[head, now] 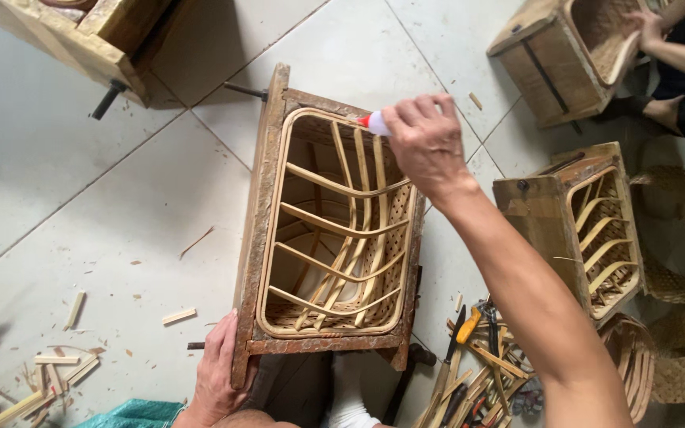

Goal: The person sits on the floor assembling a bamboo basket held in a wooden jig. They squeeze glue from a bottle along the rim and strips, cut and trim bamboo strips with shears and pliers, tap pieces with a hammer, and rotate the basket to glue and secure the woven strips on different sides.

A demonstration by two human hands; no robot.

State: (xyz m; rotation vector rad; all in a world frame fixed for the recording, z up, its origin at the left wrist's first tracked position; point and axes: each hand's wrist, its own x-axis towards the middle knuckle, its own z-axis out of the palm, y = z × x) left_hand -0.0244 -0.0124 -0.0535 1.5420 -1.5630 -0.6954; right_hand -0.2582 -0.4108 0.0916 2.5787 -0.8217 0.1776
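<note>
On the tiled floor [81, 198] stands a wooden mould [267, 206] with a half-woven cane basket [334, 238] fitted inside it. At its near left corner the left hand [217, 372] rests, fingers loosely curled against the wood, gripping nothing else. Over the far rim the right hand [426, 143] is closed round a small glue bottle [374, 123] (red nozzle, white body), its tip just at the cane rim. Right of the mould lie tools [473, 357] and a second mould [572, 226]. Far right, another person's hand [648, 28] touches a third mould [564, 55]. Cane offcuts [57, 368] lie at lower left.
</note>
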